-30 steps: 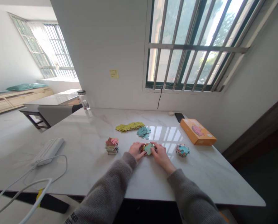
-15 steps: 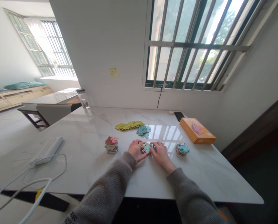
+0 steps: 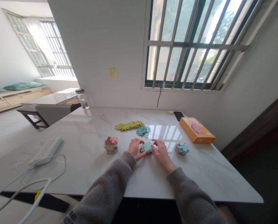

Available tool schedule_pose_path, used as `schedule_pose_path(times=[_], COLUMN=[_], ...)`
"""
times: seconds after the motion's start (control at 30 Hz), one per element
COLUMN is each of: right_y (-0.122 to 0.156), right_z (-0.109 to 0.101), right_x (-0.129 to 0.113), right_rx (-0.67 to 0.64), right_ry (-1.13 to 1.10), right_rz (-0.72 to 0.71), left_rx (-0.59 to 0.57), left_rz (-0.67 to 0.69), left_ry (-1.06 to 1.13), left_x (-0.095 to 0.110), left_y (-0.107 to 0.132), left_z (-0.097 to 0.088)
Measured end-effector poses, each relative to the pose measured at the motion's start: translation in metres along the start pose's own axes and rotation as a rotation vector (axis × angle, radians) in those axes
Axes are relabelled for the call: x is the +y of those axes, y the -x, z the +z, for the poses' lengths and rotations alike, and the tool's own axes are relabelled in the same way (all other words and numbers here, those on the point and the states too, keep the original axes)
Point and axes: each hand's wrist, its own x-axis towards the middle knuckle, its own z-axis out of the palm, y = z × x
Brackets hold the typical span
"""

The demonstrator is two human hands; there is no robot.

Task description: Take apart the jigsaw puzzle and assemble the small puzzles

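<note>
Holding flat jigsaw piece (image 3: pixel 147 147) between left hand (image 3: pixel 135 148) and right hand (image 3: pixel 162 155).

An orange cardboard box (image 3: pixel 197 130) lies at 2 o'clock on the marble table (image 3: pixel 82 130); a black phone (image 3: pixel 178 115) sits at 1 o'clock; a glass bottle (image 3: pixel 82 99) stands at 11 o'clock; a white corded power adapter (image 3: pixel 45 151) lies at 9 o'clock; a yellow sticky note (image 3: pixel 113 72) marks the wall at 12 o'clock.

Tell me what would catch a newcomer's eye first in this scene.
The barred window dominates the upper right, above a white marble table. On the table, an orange box stands out at the right, while the left hand and right hand meet over jigsaw pieces near the front.
</note>
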Motion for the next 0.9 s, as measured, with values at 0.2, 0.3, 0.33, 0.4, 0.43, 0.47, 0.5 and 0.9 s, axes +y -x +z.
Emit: schedule_pose_path(times=[0.2,0.3,0.33,0.4,0.43,0.47,0.5,0.9], right_y=[-0.001,-0.002,-0.002,-0.002,-0.003,-0.003,-0.003,-0.004], right_z=[-0.009,-0.01,-0.01,-0.01,-0.01,-0.01,-0.01,-0.007], right_x=[-0.012,-0.012,-0.012,-0.01,-0.009,-0.009,-0.009,-0.006], right_rx=[-0.039,-0.012,-0.003,-0.005,-0.014,-0.027,-0.041,-0.028], right_ry=[-0.329,-0.412,-0.43,-0.45,-0.453,-0.454,-0.456,-0.518], right_rz=[0.043,0.084,0.096,0.104,0.097,0.085,0.071,0.085], left_rx=[0.065,0.014,0.003,0.02,0.04,0.054,0.055,0.014], left_rz=[0.159,0.232,0.259,0.299,0.314,0.335,0.362,0.278], left_ry=[0.059,0.026,0.025,0.048,0.064,0.077,0.085,-0.066], left_x=[0.003,0.001,0.001,0.001,0.001,0.002,0.002,0.006], left_y=[0.001,0.003,0.003,0.003,0.003,0.003,0.003,0.003], left_z=[-0.001,0.002,0.003,0.003,0.002,0.001,0.0,-0.004])
